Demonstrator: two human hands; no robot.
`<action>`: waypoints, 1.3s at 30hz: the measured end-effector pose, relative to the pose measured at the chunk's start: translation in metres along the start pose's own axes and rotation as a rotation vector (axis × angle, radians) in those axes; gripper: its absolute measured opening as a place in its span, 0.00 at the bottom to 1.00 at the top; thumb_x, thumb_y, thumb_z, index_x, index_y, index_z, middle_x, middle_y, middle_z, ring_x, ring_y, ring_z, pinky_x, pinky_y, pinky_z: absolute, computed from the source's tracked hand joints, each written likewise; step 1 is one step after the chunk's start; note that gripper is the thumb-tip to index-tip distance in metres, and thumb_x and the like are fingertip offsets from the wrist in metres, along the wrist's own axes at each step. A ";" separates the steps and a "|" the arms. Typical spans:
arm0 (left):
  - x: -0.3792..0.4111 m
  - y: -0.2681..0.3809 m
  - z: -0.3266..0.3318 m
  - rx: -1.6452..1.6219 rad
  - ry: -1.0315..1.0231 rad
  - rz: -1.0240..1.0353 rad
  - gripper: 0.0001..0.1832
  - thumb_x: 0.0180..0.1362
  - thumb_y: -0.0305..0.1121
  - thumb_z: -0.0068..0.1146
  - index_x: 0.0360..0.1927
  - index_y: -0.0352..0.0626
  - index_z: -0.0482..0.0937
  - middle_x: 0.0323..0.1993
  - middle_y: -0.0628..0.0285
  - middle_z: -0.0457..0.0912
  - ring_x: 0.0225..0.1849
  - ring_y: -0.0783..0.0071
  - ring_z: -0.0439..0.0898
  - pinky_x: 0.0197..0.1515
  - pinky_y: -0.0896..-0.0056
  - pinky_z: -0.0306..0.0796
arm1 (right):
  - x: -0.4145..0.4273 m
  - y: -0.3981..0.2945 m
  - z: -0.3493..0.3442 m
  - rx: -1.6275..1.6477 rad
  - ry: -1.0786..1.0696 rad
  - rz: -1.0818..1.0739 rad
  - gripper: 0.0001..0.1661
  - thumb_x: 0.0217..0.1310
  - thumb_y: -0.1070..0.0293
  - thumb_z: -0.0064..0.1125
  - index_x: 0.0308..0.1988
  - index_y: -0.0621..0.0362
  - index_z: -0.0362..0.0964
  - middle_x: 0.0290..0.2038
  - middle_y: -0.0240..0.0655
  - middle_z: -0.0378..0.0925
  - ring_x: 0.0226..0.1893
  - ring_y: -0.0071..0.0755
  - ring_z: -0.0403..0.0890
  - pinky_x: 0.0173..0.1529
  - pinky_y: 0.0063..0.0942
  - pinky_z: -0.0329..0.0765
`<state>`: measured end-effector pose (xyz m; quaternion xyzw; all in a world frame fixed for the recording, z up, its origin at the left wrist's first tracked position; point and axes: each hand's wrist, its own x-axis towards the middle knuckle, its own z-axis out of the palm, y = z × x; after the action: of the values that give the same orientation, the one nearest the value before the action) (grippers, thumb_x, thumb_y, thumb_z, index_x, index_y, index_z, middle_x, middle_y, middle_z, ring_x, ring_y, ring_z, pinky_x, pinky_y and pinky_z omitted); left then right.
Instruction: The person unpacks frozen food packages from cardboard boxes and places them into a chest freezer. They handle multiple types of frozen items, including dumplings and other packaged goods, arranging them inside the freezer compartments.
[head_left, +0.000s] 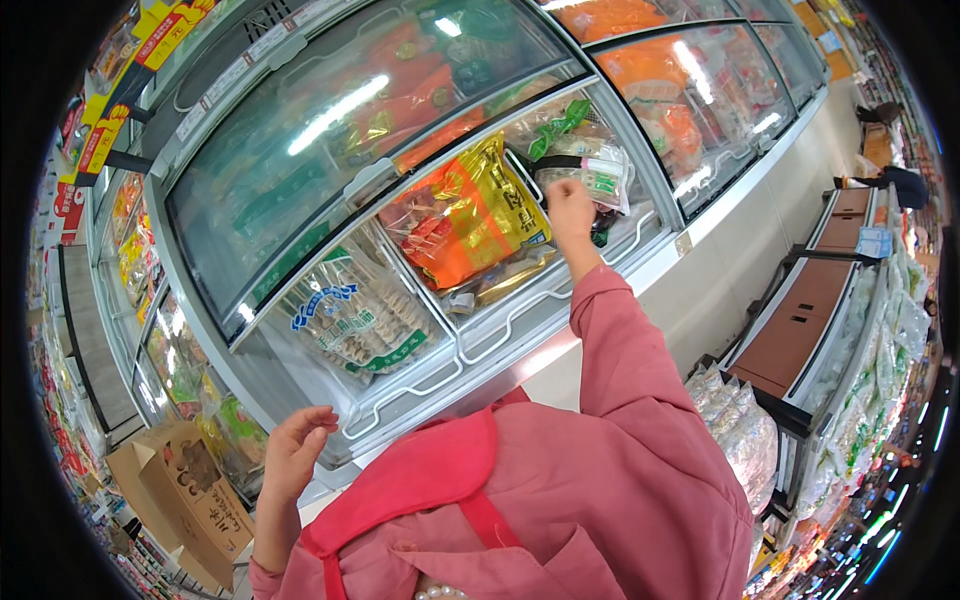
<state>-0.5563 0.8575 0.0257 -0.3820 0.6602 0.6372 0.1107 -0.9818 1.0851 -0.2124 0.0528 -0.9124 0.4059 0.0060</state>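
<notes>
Over the opened section of a chest freezer, my right hand (568, 210) has its fingers bent beside a white-and-black divider (528, 177); whether it grips anything is hidden. Just left of it lies an orange and gold plastic bag of frozen meat (469, 214). To its right are clear packs (585, 176) with white and green labels and a green strip. My left hand (300, 450) hangs near the freezer's front left corner, fingers slightly curled and holding nothing. A clear bag of twisted frozen pieces (360, 315) with green print lies in the left compartment.
A sliding glass lid (315, 172) covers the freezer's far part. White wire rails (517, 322) run along its front. An open cardboard box (187, 495) stands at the lower left. Brown-topped shelving (787, 322) with bagged goods stands right. Other people (904, 187) are far off.
</notes>
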 end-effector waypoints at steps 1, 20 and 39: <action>0.003 0.001 0.002 0.010 0.007 -0.014 0.15 0.57 0.28 0.51 0.48 0.35 0.74 0.40 0.59 0.79 0.42 0.72 0.78 0.48 0.71 0.69 | 0.015 0.010 -0.002 0.052 0.064 0.099 0.16 0.53 0.58 0.56 0.34 0.60 0.75 0.28 0.42 0.79 0.31 0.44 0.80 0.42 0.34 0.74; 0.047 0.018 0.034 0.231 -0.133 -0.066 0.15 0.58 0.27 0.50 0.48 0.33 0.73 0.40 0.59 0.79 0.44 0.73 0.76 0.50 0.71 0.69 | 0.095 -0.012 -0.025 1.074 0.079 0.615 0.16 0.56 0.73 0.54 0.46 0.65 0.68 0.36 0.36 0.75 0.28 0.29 0.75 0.29 0.25 0.71; 0.071 0.019 0.046 0.239 -0.143 -0.095 0.15 0.57 0.29 0.53 0.48 0.35 0.75 0.40 0.56 0.80 0.44 0.70 0.78 0.49 0.69 0.69 | 0.082 -0.041 -0.071 -0.372 0.011 -0.648 0.14 0.49 0.67 0.61 0.40 0.53 0.76 0.29 0.35 0.74 0.34 0.40 0.76 0.39 0.35 0.73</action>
<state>-0.6325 0.8725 -0.0124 -0.3503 0.7030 0.5738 0.2322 -1.0618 1.1028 -0.1301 0.3344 -0.9066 0.2103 0.1485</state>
